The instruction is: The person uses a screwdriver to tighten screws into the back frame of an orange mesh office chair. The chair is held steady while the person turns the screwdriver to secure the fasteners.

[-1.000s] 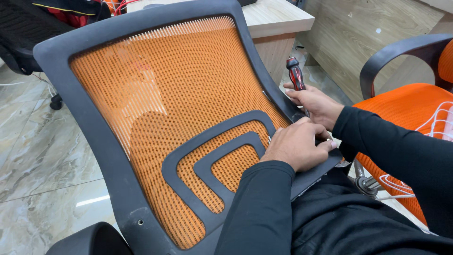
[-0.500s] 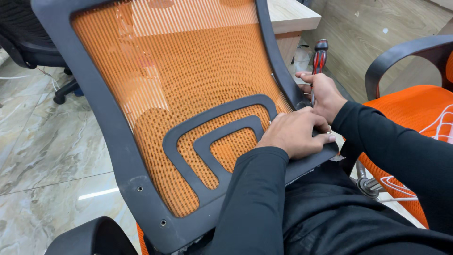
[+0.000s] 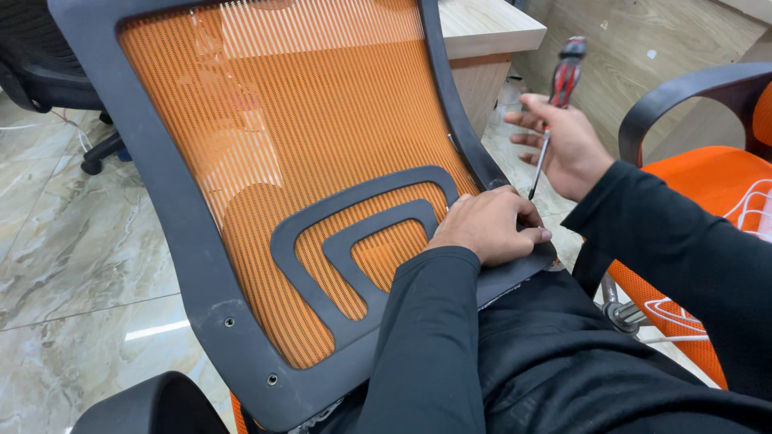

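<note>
Left hand (image 3: 486, 225): pressed flat on chair back (image 3: 265, 161) frame.
Right hand (image 3: 563, 145): loosely gripped screwdriver (image 3: 555, 104), tip beside left fingers.

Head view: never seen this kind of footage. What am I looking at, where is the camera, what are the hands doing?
There is no machine here: a person works with two bare hands, and the one camera sits on their head, looking down over their black sleeves. Across their lap lies a chair back: a dark grey plastic frame filled with orange mesh, with a curved grey lumbar piece. The left hand presses on the frame's lower right edge. The right hand holds a screwdriver with a red and black handle, tip pointing down towards the left hand. On the right stands an orange chair seat with a black armrest. Behind are a wooden desk and a marble-look floor.
</note>
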